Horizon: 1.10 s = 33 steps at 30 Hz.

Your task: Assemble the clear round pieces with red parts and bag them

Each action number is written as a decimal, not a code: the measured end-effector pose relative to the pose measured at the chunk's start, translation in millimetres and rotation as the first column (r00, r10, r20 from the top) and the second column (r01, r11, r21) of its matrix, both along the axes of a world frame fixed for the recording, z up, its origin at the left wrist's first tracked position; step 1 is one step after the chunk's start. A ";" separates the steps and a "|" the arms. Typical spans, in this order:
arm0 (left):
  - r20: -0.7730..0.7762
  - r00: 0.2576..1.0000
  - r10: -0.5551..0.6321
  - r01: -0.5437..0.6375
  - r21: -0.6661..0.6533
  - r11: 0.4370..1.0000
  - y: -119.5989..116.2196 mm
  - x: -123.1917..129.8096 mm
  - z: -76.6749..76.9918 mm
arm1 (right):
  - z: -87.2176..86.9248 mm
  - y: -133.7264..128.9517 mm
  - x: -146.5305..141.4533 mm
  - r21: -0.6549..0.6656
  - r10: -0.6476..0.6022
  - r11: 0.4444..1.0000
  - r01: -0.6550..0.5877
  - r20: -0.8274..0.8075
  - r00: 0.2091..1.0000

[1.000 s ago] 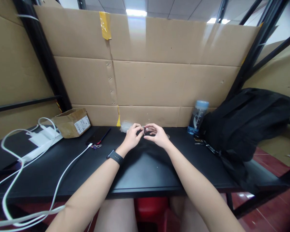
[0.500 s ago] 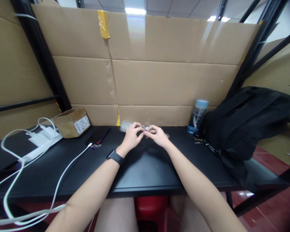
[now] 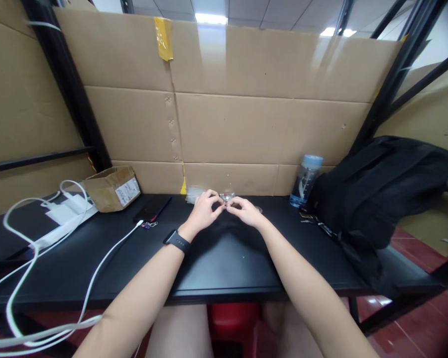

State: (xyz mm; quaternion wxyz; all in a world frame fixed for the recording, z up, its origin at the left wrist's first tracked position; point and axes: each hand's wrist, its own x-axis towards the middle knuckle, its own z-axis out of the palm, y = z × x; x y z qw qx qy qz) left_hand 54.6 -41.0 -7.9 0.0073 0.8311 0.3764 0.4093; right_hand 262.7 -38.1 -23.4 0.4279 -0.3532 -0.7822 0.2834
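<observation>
Near the back of the black table, my left hand (image 3: 206, 206) and my right hand (image 3: 246, 211) meet fingertip to fingertip. Both are closed in a pinch around something tiny with a reddish tint, too small to name. Just beyond the fingertips lies a clear, shiny piece with small bits in it (image 3: 227, 196), partly hidden by my fingers. Left of it, a translucent plastic packet (image 3: 194, 194) lies behind my left hand. A small round clear object (image 3: 259, 209) shows at the right edge of my right hand.
A cardboard box (image 3: 114, 190), white chargers with looping cables (image 3: 69, 209) and a phone (image 3: 151, 209) occupy the left side. On the right stand a water bottle (image 3: 306, 180) and a black backpack (image 3: 384, 189). A cardboard wall (image 3: 231, 127) closes off the back.
My right fingers have shifted slightly and sit a little lower, so more of the clear piece behind the fingertips shows. The left hand stays almost in place.
</observation>
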 end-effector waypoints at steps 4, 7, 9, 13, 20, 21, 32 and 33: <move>0.103 0.995 -0.006 0.008 -0.021 1.000 -2.6 -4.5 9.5 | 0.1 2.8 2.9 0.108 -0.120 0.988 0.111 0.079 0.990; 0.003 1.000 -0.031 0.031 -0.057 0.998 -2.2 -7.8 8.1 | 2.0 3.1 6.4 0.113 -0.158 0.983 0.143 0.131 0.979; -0.113 0.993 -0.015 0.004 -0.096 0.995 0.6 -10.8 3.8 | 3.6 2.3 9.0 0.112 -0.157 0.984 0.140 0.159 0.975; -0.276 0.955 0.108 -0.142 -0.107 0.984 10.3 -24.7 -0.5 | 7.0 -1.0 15.0 0.126 -0.137 0.987 0.104 0.292 0.947; -0.465 0.865 0.189 -0.289 -0.152 0.945 20.1 -57.2 4.7 | 6.9 3.3 38.4 0.135 -0.278 0.961 0.242 0.492 0.825; -0.480 0.859 0.178 -0.294 -0.179 0.939 20.7 -58.5 4.3 | 5.2 5.4 43.4 0.134 -0.338 0.939 0.317 0.536 0.774; -0.546 0.830 0.112 -0.287 -0.247 0.925 19.9 -44.2 -3.4 | -11.9 23.4 75.5 0.055 -0.443 0.850 0.524 0.612 0.655; -0.546 0.830 0.115 -0.286 -0.238 0.928 20.1 -43.9 -5.2 | -13.3 24.3 76.4 0.045 -0.443 0.850 0.525 0.600 0.666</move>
